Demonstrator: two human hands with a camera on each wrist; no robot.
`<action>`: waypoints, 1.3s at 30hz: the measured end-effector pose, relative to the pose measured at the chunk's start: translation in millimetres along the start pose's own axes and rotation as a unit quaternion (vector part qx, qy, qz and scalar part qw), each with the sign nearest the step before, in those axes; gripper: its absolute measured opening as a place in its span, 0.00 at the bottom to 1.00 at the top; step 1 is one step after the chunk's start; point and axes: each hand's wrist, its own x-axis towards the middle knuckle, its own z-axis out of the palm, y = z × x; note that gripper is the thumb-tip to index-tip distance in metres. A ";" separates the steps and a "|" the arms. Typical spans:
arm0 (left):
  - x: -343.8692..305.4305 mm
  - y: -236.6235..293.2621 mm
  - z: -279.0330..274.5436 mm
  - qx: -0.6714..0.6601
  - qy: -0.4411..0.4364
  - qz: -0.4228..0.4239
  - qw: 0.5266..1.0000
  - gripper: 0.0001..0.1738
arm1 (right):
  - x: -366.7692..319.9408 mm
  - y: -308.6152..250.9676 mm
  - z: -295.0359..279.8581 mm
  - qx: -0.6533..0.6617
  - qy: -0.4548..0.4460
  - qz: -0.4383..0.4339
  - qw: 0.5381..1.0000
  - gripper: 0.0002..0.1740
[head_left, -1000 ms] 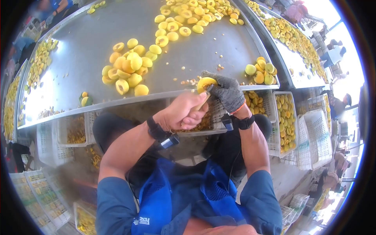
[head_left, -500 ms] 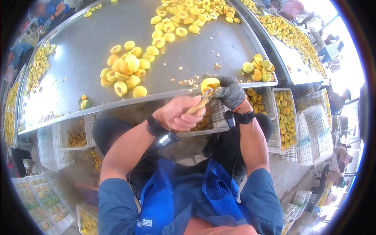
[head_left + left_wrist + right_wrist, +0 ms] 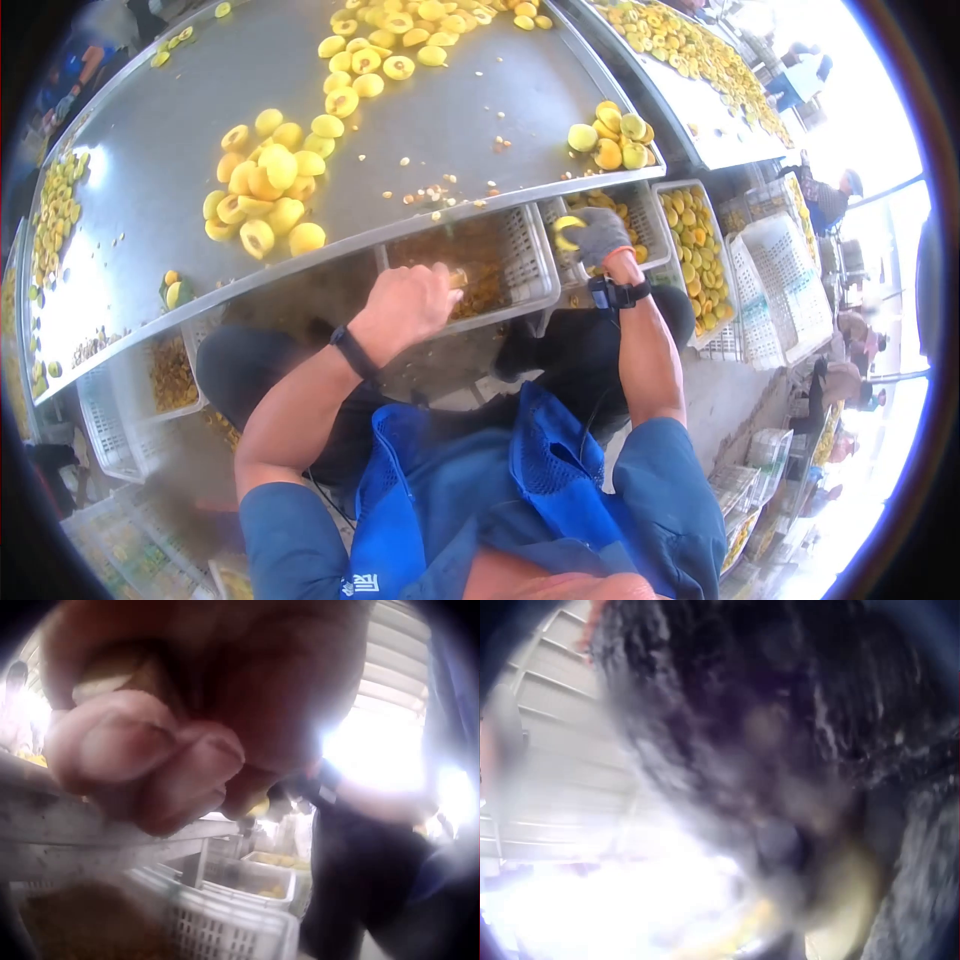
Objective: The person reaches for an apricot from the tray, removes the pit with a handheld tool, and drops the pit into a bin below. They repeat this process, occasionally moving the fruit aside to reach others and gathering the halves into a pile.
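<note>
Yellow fruit piece (image 3: 570,232) pinched in gloved right hand (image 3: 601,236) — on its left side, toward left hand (image 3: 410,302), which gripped a tool handle (image 3: 458,279). Both hands lay near side of bench (image 3: 430,135).

Second worktop (image 3: 735,150) off to my far right, yellow fruit (image 3: 690,60) spread along it. Person in light blue (image 3: 800,80) beyond. White crates (image 3: 780,290) on my right. More crates (image 3: 130,540) near left, blurry. Ribbed ceiling (image 3: 559,720) overhead.
</note>
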 end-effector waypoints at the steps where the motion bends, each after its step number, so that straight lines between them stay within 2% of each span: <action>1: -0.4 -0.7 4.9 0.008 0.008 0.012 1.000 0.22 | 4.2 16.3 -2.2 -0.066 0.091 -0.024 0.993 0.27; 2: -2.1 1.6 5.2 -0.005 0.010 0.022 1.000 0.22 | 6.8 28.0 -4.8 -0.127 0.177 -0.056 0.974 0.30; 4: -4.4 5.2 2.0 -0.027 0.019 0.032 0.999 0.22 | 10.2 22.1 -14.8 -0.174 0.260 -0.037 0.949 0.30; 6: -4.7 7.8 3.9 -0.040 0.025 0.042 0.998 0.22 | 14.4 7.5 -14.2 -0.119 0.305 -0.042 0.944 0.26; 7: -8.2 10.8 -2.7 -0.042 0.025 0.061 0.997 0.21 | 19.1 -10.2 -11.3 -0.038 0.274 -0.064 0.959 0.24; 10: -6.9 11.1 5.1 -0.029 0.012 0.077 0.997 0.20 | 40.5 -81.0 7.7 -0.035 0.184 -0.260 0.947 0.23; 12: -5.7 10.6 2.0 -0.035 -0.004 0.076 0.996 0.17 | 48.8 -157.9 24.5 -0.099 0.136 -0.299 0.939 0.24; 13: -6.6 9.2 -1.3 -0.047 -0.009 0.076 0.996 0.16 | 63.8 -186.9 36.7 -0.127 0.110 -0.346 0.923 0.24; 16: -12.0 -3.6 -3.2 -0.055 0.017 0.079 0.995 0.10 | 87.9 -276.9 82.6 -0.187 0.069 -0.498 0.844 0.26; 18: -15.6 -13.3 1.5 -0.065 0.053 0.077 0.994 0.08 | 116.8 -324.1 140.5 -0.146 0.070 -0.607 0.778 0.30; 20: -17.8 -18.7 5.4 -0.063 0.088 0.070 0.992 0.08 | 76.0 -396.5 166.1 -0.097 0.042 -0.713 0.693 0.31; 22: -20.6 -24.2 10.3 -0.059 0.142 0.075 0.985 0.09 | 49.0 -448.9 204.8 -0.114 -0.025 -0.746 0.655 0.32; 24: -29.1 -31.2 -0.5 -0.041 0.152 0.091 0.983 0.11 | 43.4 -479.3 245.5 -0.183 -0.011 -0.739 0.648 0.35; 27: -29.8 -37.3 8.6 -0.085 0.198 0.114 0.970 0.11 | 53.5 -521.2 270.8 -0.403 -0.106 -0.606 0.677 0.37; 30: -33.3 -36.8 10.8 -0.127 0.212 0.115 0.962 0.10 | 67.1 -524.9 262.4 -0.396 -0.173 -0.514 0.741 0.38; 33: -41.5 -32.7 -5.0 -0.070 0.140 0.109 0.982 0.10 | 66.0 -499.5 241.7 -0.377 -0.163 -0.511 0.755 0.37; 35: -41.4 -28.4 -4.9 -0.083 0.142 0.090 0.982 0.10 | 88.4 -474.3 239.7 -0.339 -0.182 -0.497 0.778 0.39; 37: -43.4 -23.2 -4.2 -0.103 0.147 0.087 0.980 0.10 | 126.5 -431.1 249.6 -0.305 -0.148 -0.527 0.779 0.41; 38: -45.2 -22.8 -5.3 -0.113 0.152 0.096 0.977 0.10 | 137.8 -414.8 243.0 -0.287 -0.129 -0.541 0.780 0.42; 39: -46.9 -22.2 -6.3 -0.124 0.156 0.105 0.974 0.10 | 135.6 -404.6 225.1 -0.306 -0.137 -0.513 0.790 0.43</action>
